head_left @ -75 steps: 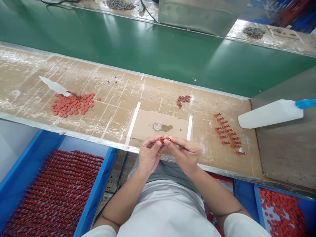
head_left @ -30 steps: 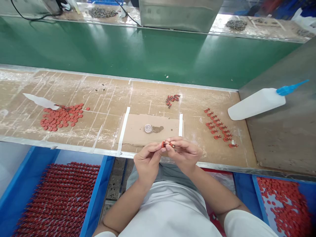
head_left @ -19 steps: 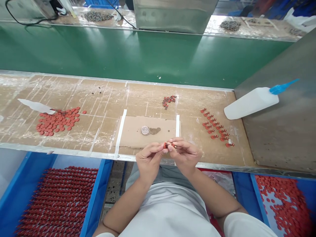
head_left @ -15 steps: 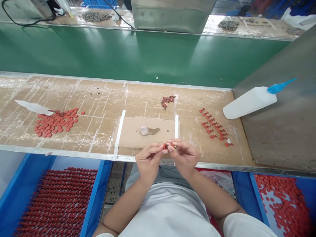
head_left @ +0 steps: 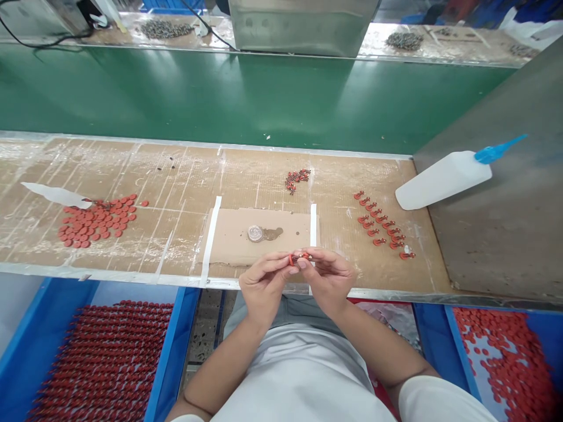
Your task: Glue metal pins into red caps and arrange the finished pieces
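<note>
My left hand pinches a small red disc on its edge between thumb and fingertips. In the fingertips of my right hand is a small red-and-dark figure, pointing sideways toward the disc. The two pieces meet or nearly meet; fingers hide the exact contact. Both hands are over the bench's front edge, just below a cardboard sheet. On that sheet sits a small round container beside a brown wet smear.
Red discs lie piled at left beside a white pointed nozzle. Loose figures lie behind the sheet. Figures on discs stand at right near a white bottle. Blue bins flank my body below the bench.
The view has shifted slightly. Both hands keep their pinch near the same spot; the disc now shows more edge-on, and slightly more of the dark piece shows between the fingertips.
</note>
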Demonstrator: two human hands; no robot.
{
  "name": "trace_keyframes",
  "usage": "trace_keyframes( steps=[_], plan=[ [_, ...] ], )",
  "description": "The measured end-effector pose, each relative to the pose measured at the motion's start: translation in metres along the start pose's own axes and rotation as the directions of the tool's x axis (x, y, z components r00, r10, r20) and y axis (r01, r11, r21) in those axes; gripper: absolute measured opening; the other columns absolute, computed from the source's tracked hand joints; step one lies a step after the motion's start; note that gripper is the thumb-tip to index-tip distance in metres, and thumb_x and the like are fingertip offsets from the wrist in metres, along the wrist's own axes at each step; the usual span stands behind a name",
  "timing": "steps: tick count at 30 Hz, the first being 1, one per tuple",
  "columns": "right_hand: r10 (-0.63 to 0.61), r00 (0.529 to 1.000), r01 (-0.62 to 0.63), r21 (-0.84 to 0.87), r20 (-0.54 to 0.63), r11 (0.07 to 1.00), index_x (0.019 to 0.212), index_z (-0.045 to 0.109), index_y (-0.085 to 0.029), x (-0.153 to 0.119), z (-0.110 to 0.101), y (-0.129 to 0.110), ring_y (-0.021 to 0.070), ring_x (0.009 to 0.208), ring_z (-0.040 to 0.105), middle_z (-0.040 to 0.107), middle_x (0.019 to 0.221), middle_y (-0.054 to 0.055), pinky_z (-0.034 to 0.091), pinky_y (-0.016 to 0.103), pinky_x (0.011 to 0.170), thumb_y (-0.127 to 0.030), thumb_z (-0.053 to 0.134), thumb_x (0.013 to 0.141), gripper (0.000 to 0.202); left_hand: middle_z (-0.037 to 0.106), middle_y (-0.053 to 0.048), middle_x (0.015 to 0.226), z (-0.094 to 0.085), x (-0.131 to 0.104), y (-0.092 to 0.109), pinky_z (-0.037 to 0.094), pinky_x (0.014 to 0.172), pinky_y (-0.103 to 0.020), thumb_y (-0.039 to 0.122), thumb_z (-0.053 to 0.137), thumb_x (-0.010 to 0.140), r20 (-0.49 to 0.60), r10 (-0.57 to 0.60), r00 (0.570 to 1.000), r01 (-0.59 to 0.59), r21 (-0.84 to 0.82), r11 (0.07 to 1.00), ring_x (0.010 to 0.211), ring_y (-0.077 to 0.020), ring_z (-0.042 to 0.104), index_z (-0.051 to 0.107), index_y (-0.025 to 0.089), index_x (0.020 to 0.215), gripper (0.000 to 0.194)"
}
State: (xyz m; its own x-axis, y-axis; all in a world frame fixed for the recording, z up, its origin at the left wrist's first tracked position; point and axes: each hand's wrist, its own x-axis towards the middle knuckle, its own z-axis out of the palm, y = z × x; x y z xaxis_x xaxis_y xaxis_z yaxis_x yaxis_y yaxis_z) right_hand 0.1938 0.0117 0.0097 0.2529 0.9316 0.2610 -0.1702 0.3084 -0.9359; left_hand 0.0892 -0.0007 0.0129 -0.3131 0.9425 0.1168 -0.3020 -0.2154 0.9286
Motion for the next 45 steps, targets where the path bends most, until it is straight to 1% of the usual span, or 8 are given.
trace_keyframes(
  steps=[6,11,19,26,34,40,42,45],
  plan=[
    [0.037,0.999,-0.037,0.021,-0.024,0.999,0.086,0.070,-0.023,0.001,0.000,-0.004,0.0149,0.069,0.070,0.074,0.081,0.001,0.060,0.027,0.065,-0.014,0.078,0.067,0.022,0.074,-0.003,0.090,-0.003,-0.001,0.000,0.057,0.082,-0.035,0.014,0.076,0.068,0.047,-0.006,0.999,0.007,-0.016,1.000,0.087,-0.0189,0.069,0.075,0.025,0.085,0.020],
    [0.081,0.991,-0.084,0.030,0.107,0.996,0.096,0.066,-0.023,0.004,-0.004,-0.005,0.0168,0.073,0.071,0.074,0.079,0.002,0.060,0.033,0.073,-0.016,0.077,0.069,0.030,0.074,-0.004,0.087,-0.012,0.001,-0.005,0.057,0.078,-0.030,0.020,0.074,0.072,0.062,-0.098,0.993,0.102,-0.082,0.991,0.082,-0.0160,0.069,0.074,0.025,0.090,0.019],
    [0.191,0.939,-0.201,0.006,0.285,0.980,0.095,0.067,-0.021,0.013,-0.009,-0.013,0.0173,0.062,0.070,0.072,0.064,0.000,0.059,0.029,0.060,-0.019,0.081,0.063,0.036,0.069,-0.002,0.078,-0.025,0.004,-0.010,0.057,0.068,-0.028,0.016,0.077,0.068,0.197,-0.052,0.979,0.081,-0.143,0.986,0.070,-0.0126,0.066,0.076,0.027,0.079,0.015],
    [0.208,0.914,-0.212,-0.026,0.348,0.977,0.099,0.069,-0.020,0.011,-0.016,-0.015,0.0199,0.066,0.072,0.074,0.069,0.002,0.061,0.034,0.067,-0.019,0.080,0.064,0.037,0.068,-0.001,0.075,-0.029,-0.001,-0.011,0.058,0.066,-0.030,0.015,0.077,0.067,0.222,-0.023,0.975,0.047,-0.104,0.993,0.067,-0.0130,0.066,0.076,0.027,0.076,0.015],
    [0.213,0.951,-0.222,0.014,0.224,0.975,0.093,0.069,-0.022,-0.002,-0.030,-0.011,0.0174,0.068,0.072,0.075,0.076,0.002,0.060,0.029,0.068,-0.017,0.080,0.065,0.030,0.070,-0.003,0.081,-0.020,-0.006,-0.011,0.057,0.066,-0.026,0.014,0.076,0.068,0.215,-0.041,0.976,0.046,-0.020,0.999,0.073,-0.0135,0.067,0.075,0.025,0.085,0.020],
    [0.109,0.993,-0.101,-0.166,0.039,0.981,0.099,0.067,-0.022,-0.009,-0.055,-0.019,0.0200,0.070,0.073,0.076,0.079,0.003,0.061,0.034,0.069,-0.027,0.078,0.070,0.032,0.072,-0.010,0.100,-0.007,-0.010,-0.017,0.059,0.074,-0.037,0.032,0.070,0.076,0.252,-0.231,0.940,0.249,-0.041,0.968,0.083,-0.0208,0.070,0.070,0.023,0.106,0.031],
    [-0.073,0.994,0.028,-0.443,-0.083,0.896,0.099,0.068,-0.024,-0.007,-0.078,-0.019,0.0205,0.071,0.073,0.076,0.081,0.003,0.061,0.035,0.071,-0.027,0.078,0.070,0.031,0.072,-0.010,0.100,-0.001,-0.008,-0.011,0.059,0.076,-0.040,0.035,0.067,0.079,0.267,-0.240,0.933,0.265,-0.061,0.962,0.084,-0.0217,0.070,0.070,0.022,0.106,0.030],
    [-0.311,0.948,0.125,-0.826,-0.064,0.550,0.100,0.069,-0.025,-0.002,-0.123,-0.012,0.0205,0.072,0.072,0.076,0.084,0.004,0.058,0.034,0.075,-0.029,0.076,0.072,0.029,0.072,-0.008,0.097,0.010,0.003,0.011,0.060,0.076,-0.040,0.038,0.069,0.077,0.285,-0.174,0.943,0.206,-0.086,0.975,0.085,-0.0219,0.069,0.072,0.024,0.100,0.027]
  ],
)
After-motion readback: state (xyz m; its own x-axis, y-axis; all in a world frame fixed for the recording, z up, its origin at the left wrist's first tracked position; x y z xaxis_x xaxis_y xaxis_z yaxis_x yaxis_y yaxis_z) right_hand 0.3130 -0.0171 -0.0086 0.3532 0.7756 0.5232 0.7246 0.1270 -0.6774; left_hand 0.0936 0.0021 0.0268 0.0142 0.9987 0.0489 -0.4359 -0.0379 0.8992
